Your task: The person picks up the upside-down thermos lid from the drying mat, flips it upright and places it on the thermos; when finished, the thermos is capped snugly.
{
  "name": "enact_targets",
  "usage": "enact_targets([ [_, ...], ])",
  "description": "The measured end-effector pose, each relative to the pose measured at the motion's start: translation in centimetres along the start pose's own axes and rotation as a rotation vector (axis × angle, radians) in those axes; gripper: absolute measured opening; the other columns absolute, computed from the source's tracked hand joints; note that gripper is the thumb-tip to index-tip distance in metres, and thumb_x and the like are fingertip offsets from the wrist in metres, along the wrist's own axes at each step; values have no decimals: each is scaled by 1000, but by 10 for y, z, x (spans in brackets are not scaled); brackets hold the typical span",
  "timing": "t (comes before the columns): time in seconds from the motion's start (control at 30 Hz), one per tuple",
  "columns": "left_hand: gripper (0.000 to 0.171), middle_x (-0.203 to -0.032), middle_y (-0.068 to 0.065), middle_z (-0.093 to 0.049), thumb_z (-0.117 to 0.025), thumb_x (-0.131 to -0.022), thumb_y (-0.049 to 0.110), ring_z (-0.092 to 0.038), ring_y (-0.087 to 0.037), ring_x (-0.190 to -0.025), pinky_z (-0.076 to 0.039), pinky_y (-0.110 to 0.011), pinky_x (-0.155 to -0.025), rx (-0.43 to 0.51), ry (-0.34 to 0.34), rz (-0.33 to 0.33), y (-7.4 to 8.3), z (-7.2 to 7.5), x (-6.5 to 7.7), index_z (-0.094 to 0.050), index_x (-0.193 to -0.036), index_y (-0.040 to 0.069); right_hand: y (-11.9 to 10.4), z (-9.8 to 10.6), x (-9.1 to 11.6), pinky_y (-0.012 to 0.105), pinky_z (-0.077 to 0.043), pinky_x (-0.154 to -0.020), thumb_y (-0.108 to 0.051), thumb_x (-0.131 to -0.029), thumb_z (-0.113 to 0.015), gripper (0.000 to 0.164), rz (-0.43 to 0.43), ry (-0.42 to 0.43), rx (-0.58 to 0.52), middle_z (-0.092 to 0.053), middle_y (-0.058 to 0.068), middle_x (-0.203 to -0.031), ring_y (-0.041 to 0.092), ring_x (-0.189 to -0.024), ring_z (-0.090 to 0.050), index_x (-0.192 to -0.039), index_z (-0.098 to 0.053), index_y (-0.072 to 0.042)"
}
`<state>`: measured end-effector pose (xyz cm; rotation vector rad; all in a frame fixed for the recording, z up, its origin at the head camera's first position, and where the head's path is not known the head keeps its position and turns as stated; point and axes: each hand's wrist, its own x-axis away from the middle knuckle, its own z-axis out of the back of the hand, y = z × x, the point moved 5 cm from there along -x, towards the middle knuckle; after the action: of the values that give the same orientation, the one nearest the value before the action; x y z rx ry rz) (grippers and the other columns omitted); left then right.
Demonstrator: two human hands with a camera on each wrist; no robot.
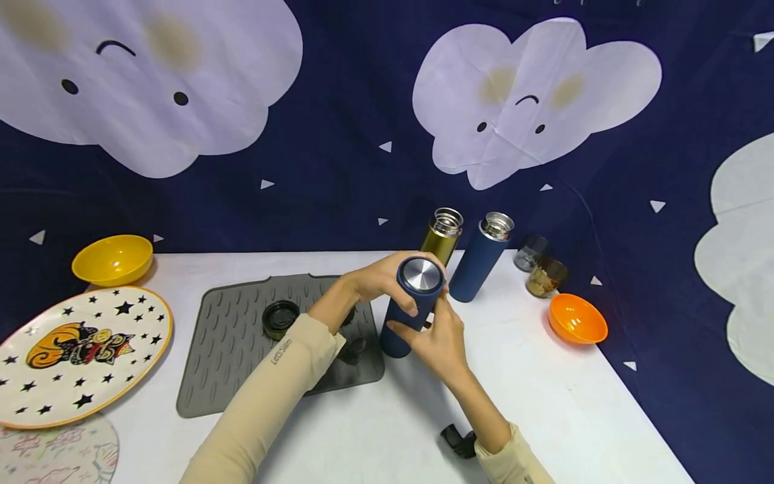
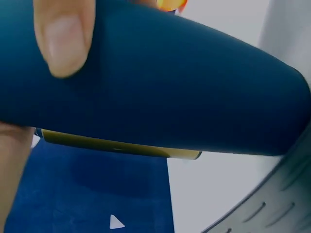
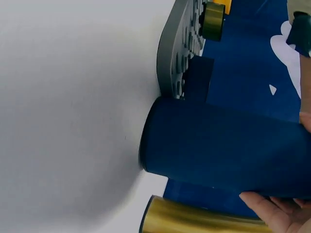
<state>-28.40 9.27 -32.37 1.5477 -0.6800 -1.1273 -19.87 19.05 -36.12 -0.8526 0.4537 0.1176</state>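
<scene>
A dark blue vacuum flask [image 1: 396, 333] with a steel-topped lid [image 1: 422, 274] stands at the right edge of the grey drying mat [image 1: 220, 343]. My left hand [image 1: 383, 277] grips it near the top, thumb across the front. Lower down, my right hand [image 1: 439, 343] holds its side, fingertips [image 3: 255, 201] against the wall in the right wrist view. Behind it are an olive-gold flask [image 1: 441, 238] and another blue flask [image 1: 478, 262], both with open steel mouths. On the mat lies an olive lid [image 1: 281, 318]; a dark blue lid [image 3: 198, 80] sits nearer the flask.
At left are a yellow bowl [image 1: 113, 262] and a large cat-patterned plate [image 1: 142, 316], above a round patterned mat [image 1: 78, 450]. Two small glasses, one clear [image 1: 531, 252] and one amber [image 1: 546, 277], stand at right behind an orange bowl [image 1: 577, 319]. A dark cloud-print curtain [image 1: 357, 134] hangs behind the table.
</scene>
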Motion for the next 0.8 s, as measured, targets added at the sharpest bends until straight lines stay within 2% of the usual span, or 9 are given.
enact_targets([
  [0.07, 62, -117, -14, -66, -77, -64, 0, -63, -28, -110, -48, -43, -103, -42, 101, 27, 0, 1, 5, -56, -123, 1, 2, -1, -3, 51, -59, -78, -24, -68, -91, 82, -27, -12, -18, -67, 18, -121, 35, -106, -67, -136, -49, -7],
  [0.17, 70, -131, -11, -61, -80, -73, 1, -58, -23, -123, -43, -37, -109, -165, 309, 42, 3, 4, 19, -50, -137, 4, 6, -2, -9, 53, -55, -87, -24, -69, -91, 85, -75, -13, -27, -65, 18, -125, 37, -110, -66, -139, -46, -8],
  [0.23, 73, -140, -10, -56, -80, -78, 1, -52, -21, -132, -38, -33, -113, -237, 445, 23, 8, 7, 35, -46, -143, 4, 7, -3, -16, 54, -53, -90, -25, -70, -90, 81, -104, -9, -30, -66, 18, -124, 38, -110, -65, -135, -47, -6],
  [0.33, 74, -149, -12, -49, -78, -81, -3, -43, -23, -141, -31, -29, -118, -280, 586, -38, 17, 12, 67, -42, -146, 3, 7, -8, -30, 55, -52, -90, -26, -70, -90, 77, -128, 11, -34, -66, 19, -121, 39, -110, -65, -131, -50, -3],
  [0.43, 71, -151, -12, -47, -75, -83, -5, -40, -24, -143, -30, -26, -118, -253, 662, -50, 21, 17, 102, -43, -146, 4, 7, -17, -50, 53, -52, -89, -28, -70, -90, 77, -143, 44, -16, -66, 21, -118, 39, -108, -66, -129, -50, -1],
  [0.57, 68, -151, -10, -46, -75, -85, 1, -39, -23, -144, -32, -22, -116, -244, 747, 7, 18, 18, 146, -44, -145, 4, 8, -28, -77, 54, -50, -93, -31, -71, -89, 78, -153, 85, 22, -65, 22, -118, 40, -109, -63, -130, -49, 1],
  [0.7, 65, -151, -13, -46, -74, -87, 5, -40, -26, -143, -33, -21, -114, -263, 835, 63, 16, 18, 181, -44, -145, 3, 9, -38, -97, 55, -46, -98, -33, -73, -87, 81, -167, 113, 55, -63, 22, -122, 42, -115, -60, -133, -46, 2],
  [0.8, 61, -151, -14, -47, -73, -89, 7, -41, -25, -142, -35, -19, -112, -294, 893, 89, 17, 22, 202, -46, -144, 4, 12, -46, -103, 55, -46, -98, -36, -74, -86, 81, -191, 117, 78, -63, 23, -122, 43, -114, -60, -133, -45, 1],
])
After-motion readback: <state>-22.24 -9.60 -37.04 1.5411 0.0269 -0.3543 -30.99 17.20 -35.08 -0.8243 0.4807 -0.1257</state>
